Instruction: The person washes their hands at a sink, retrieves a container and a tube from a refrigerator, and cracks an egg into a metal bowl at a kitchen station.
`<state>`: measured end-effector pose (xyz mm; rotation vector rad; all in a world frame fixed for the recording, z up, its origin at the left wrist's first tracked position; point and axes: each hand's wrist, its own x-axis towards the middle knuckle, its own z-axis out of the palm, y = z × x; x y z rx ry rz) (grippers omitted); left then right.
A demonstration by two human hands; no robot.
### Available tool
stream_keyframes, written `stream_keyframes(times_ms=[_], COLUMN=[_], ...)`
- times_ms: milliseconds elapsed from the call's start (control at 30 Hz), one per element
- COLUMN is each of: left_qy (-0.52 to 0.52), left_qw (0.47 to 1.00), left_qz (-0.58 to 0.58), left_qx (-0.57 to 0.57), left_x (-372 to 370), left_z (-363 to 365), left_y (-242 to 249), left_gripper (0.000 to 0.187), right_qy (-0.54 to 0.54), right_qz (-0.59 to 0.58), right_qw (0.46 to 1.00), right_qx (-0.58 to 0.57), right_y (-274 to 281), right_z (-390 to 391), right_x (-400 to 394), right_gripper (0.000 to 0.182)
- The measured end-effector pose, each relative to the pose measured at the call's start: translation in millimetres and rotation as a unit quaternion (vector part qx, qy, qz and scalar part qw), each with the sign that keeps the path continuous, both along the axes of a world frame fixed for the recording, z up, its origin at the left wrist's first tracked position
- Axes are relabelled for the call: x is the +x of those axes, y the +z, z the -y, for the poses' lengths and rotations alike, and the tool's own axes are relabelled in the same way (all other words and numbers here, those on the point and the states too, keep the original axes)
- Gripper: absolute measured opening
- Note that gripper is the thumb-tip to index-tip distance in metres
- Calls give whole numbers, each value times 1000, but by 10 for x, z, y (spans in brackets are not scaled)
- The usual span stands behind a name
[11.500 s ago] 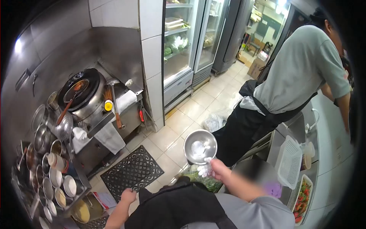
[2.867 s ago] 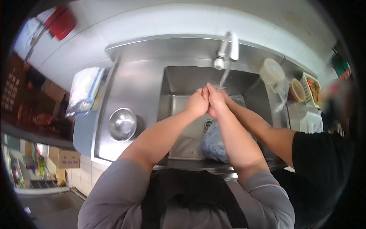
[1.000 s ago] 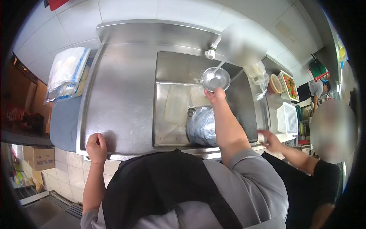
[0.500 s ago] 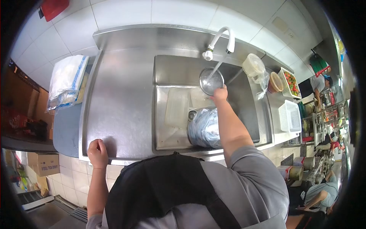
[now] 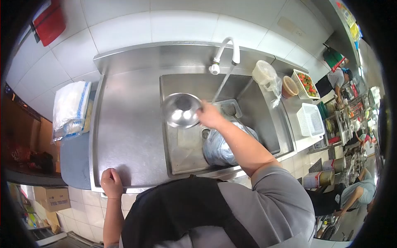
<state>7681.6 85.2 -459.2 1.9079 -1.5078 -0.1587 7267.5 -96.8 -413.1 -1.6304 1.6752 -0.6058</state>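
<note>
My right hand (image 5: 209, 115) grips the rim of a round, shiny metal bowl (image 5: 182, 110), holding it over the left part of the steel sink (image 5: 169, 155). The bowl is slightly blurred. From the white faucet (image 5: 235, 51) a stream of water falls to the right of the bowl, apart from it. Below my right forearm lies a bulky bundle in clear bluish plastic (image 5: 221, 146), partly covered by the arm. A clear plastic container (image 5: 233, 108) sits behind it in the sink. My left hand (image 5: 111, 182) is a closed fist at the counter's front edge, with nothing visible in it.
Right of the sink stand a lidded white tub (image 5: 263, 72), a brown tub (image 5: 289, 87), a white basket of red and green vegetables (image 5: 307, 84) and another white basket (image 5: 311, 120). White plastic packages (image 5: 71, 109) lie at the left. Other people (image 5: 357, 194) are farther right.
My right hand has carried the bowl left, out of the water stream, and its tilt has changed. The clear container behind it now shows. My left hand stays at the counter edge.
</note>
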Motion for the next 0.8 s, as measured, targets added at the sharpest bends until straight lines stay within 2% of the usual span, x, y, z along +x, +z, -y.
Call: stream_keyframes(times_ms=[33, 100, 167, 267, 333, 367, 400, 467, 500, 533, 567, 600, 633, 667, 767, 800], left_qy=[-1, -8, -8, -3, -1, -2, -2, 14, 20, 33, 46, 54, 52, 58, 81, 81], left_qw=[1000, 1000, 1000, 999, 1000, 1000, 1000, 1000, 999, 999, 999, 998, 999, 998, 996, 996], left_qz=[-6, 0, 10, -4, 14, 11, 8, -9, 6, -7, -3, -7, 3, 18, 19, 24], left_qx=[6, -7, -20, -37, -24, -26, -27, -26, -25, -29, -24, 13, 5, -4, 30, 40], left_x=[1, 2, 3, -1, 53, 60, 28, -34, 21, 2, 8, 5, -27, -33, -38, -46], left_z=[6, 1, -7, -26, -31, -23, -13, -20, -23, -29, -30, -33, -20, -18, -22, -30], left_y=[5, -3, -9, -34, -66, -42, -7, 37, -55, -44, -65, -7, 73, 72, 98, 144], left_gripper=[18, 18, 18, 17, 15, 15, 15, 15, 15, 14, 14, 14, 17, 18, 19, 18], right_qy=[23, 86, 91, 148, 85, 23, 0, -202, -266, -281, -187, -92, -34, -326, -268, -274], right_qz=[95, 207, 174, 299, 297, 343, 406, 358, 352, 319, 101, -241, -456, -138, -86, -52], right_qw=[982, 946, 938, 895, 927, 922, 910, 911, 895, 902, 974, 960, 875, 930, 951, 950], right_qx=[161, 233, 287, 297, 214, 178, 81, -10, -61, -80, -82, -106, -161, -101, -129, -140], right_y=[147, -162, -224, -98, -156, -383, -617, -721, -682, -814, -929, -1047, -1159, -564, -912, -1053], right_z=[-6, 14, -60, -160, 21, 248, 462, 863, 955, 1173, 1413, 1649, 1881, 1580, 2200, 2394], right_x=[191, 512, 918, 1110, 864, 625, 258, -346, -555, -813, -1015, -1221, -1423, -883, -1080, -1036], right_gripper=[34, 38, 37, 38, 34, 29, 27, 23, 23, 21, 24, 28, 32, 37, 54, 50])
